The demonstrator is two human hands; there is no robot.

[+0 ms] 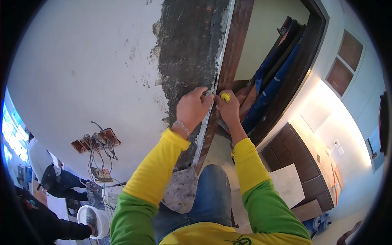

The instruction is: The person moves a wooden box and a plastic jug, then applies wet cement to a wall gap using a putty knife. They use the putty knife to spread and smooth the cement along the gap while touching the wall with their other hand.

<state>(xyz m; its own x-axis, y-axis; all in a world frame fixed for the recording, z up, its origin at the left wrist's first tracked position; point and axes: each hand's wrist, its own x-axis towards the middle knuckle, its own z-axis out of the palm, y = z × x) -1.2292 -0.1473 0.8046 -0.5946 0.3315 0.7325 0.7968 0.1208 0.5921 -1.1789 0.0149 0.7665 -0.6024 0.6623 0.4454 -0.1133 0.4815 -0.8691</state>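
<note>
My left hand (191, 108), with a bracelet at the wrist, is at the edge of the dark rough mortar band (185, 49). Its thumb and forefinger are bent together by the pale metal edge strip (221, 57); what they pinch, if anything, is too small to make out. Just across the strip, my right hand (230, 111) is closed around a tool with a round yellow end (225, 96). The rest of that tool is hidden in the fingers. Both hands are close together, near the brown door frame board (236, 41).
Wires hang from open wall boxes (96, 141) on the left. A person in a white top (41, 159) stands beyond, and another person's dark sleeve (61, 224) reaches to a white bucket (104, 222). Rolled blue and brown material (269, 83) leans in the doorway. Dark drawers (300, 159) stand right.
</note>
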